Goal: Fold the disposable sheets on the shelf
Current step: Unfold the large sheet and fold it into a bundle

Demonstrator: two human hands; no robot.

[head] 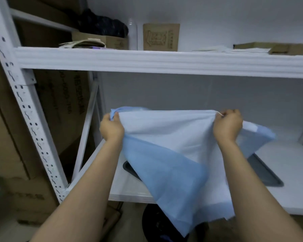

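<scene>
Disposable sheet (175, 154): thin non-woven cloth, pale blue on one face and near white on the other; held up in the air before the lower shelf (135, 187), its top edge stretched level between both hands, its lower part hanging past the shelf's front edge toward 6 o'clock; one blue layer folds over at the lower left, a further corner trails off to 3 o'clock.

Left hand (112, 127): at 9 o'clock of the sheet; fingers curled tight, gripping the bunched top-left corner.

Right hand (228, 125): at 3 o'clock of the sheet; closed in a fist, pinching the top-right corner.

Dark tray (266, 172): flat on the lower shelf, partly hidden behind the hanging sheet; edges show at 8 o'clock and at 4 o'clock of the cloth.

Upper shelf (164, 62): white metal, at 12 o'clock; bears a brown cardboard box (161, 37) standing upright, a dark bundle (103, 23) at its left, a flat cardboard piece (276, 48) far to the right.

Perforated upright (26, 109): white, at 9 o'clock; large cardboard cartons (63, 105) stacked beyond it.

Dark round object (157, 224): on the floor under the shelf, at 6 o'clock; kind cannot be told.
</scene>
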